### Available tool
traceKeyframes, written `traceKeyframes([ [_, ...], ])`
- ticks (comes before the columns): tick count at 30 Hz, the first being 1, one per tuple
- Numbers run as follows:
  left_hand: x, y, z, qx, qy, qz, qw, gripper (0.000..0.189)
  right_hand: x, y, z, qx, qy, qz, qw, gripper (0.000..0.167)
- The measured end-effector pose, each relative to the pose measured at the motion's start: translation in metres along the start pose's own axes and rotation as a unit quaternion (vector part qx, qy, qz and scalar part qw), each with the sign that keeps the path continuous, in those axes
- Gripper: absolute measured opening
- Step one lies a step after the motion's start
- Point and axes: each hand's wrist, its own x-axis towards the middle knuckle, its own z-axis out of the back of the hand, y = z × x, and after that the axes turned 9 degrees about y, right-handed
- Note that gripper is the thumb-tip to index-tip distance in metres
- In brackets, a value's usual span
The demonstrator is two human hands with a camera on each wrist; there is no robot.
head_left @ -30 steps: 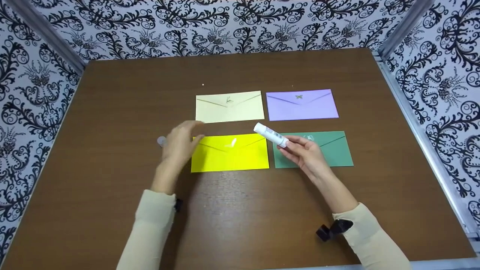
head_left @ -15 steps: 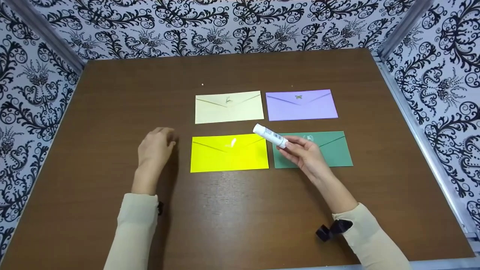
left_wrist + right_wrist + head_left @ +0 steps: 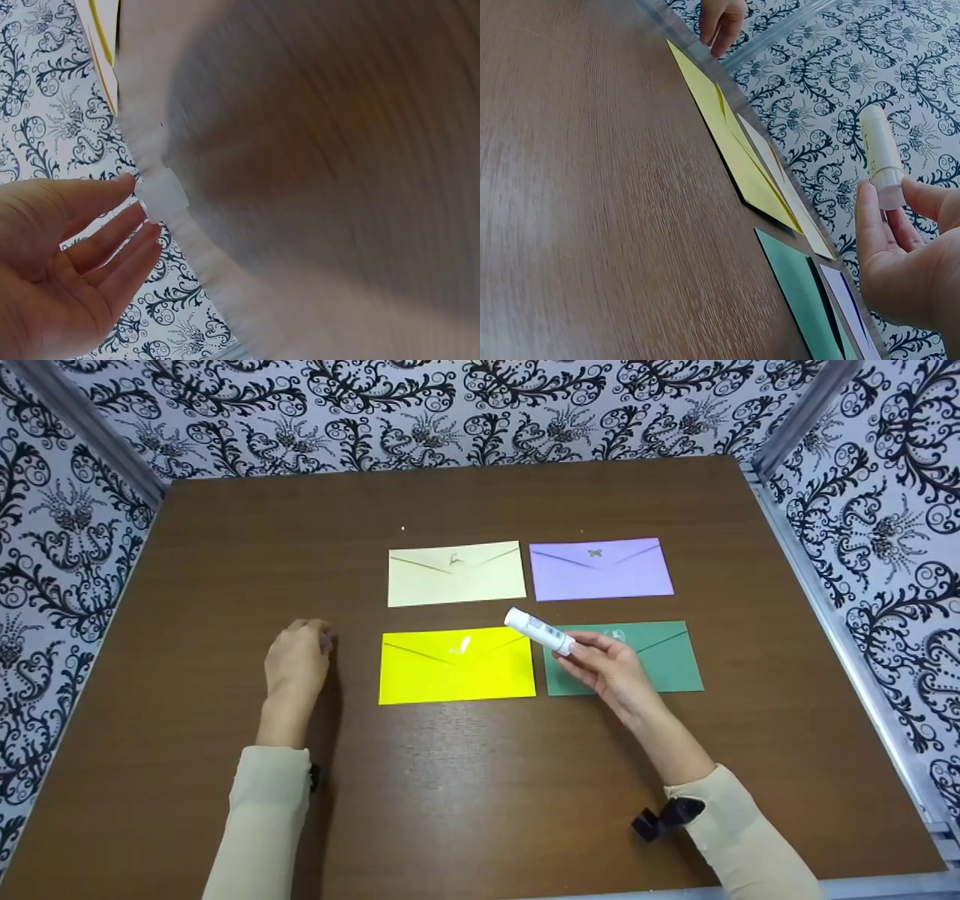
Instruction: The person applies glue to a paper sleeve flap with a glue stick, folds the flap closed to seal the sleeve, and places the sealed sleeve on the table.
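Observation:
My right hand (image 3: 606, 664) pinches a white glue stick (image 3: 538, 631) by its base, tilted up to the left above the green envelope (image 3: 667, 667). In the right wrist view, thumb and fingertips close around the tube's lower end. Left of the yellow envelope (image 3: 459, 675), my left hand (image 3: 298, 660) is low over the table. Its thumb and fingertips pinch a small white cap (image 3: 163, 195), seen best in the left wrist view. Behind lie a cream envelope (image 3: 457, 577) and a purple envelope (image 3: 602, 574), both flat with flaps facing up.
The brown table (image 3: 450, 810) bears the envelopes in two rows. Patterned black-and-white panels (image 3: 420, 412) stand behind and at both sides. A black strap with a small camera (image 3: 667, 819) sits on the right wrist.
My left hand has moved left, away from the yellow envelope, to the small cap that lay on the table, and now pinches it. My right hand keeps the glue stick nearly still.

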Motion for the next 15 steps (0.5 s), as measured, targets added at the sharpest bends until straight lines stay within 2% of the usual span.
traceKeyframes([
  [2, 0.000, 0.002, 0.000, 0.001, 0.002, 0.005, 1.0000, 0.032, 0.000, 0.000, 0.000, -0.001, 0.001, 0.000, 1.0000, 0.036],
  [7, -0.002, 0.001, 0.000, 0.000, -0.007, -0.005, 1.0000, 0.027, 0.000, 0.000, 0.000, -0.001, 0.002, 0.003, 1.0000, 0.031],
  [15, -0.003, -0.015, 0.002, -0.043, -0.034, -0.023, 0.9983, 0.029, 0.001, -0.001, 0.000, -0.003, -0.002, 0.001, 1.0000, 0.031],
])
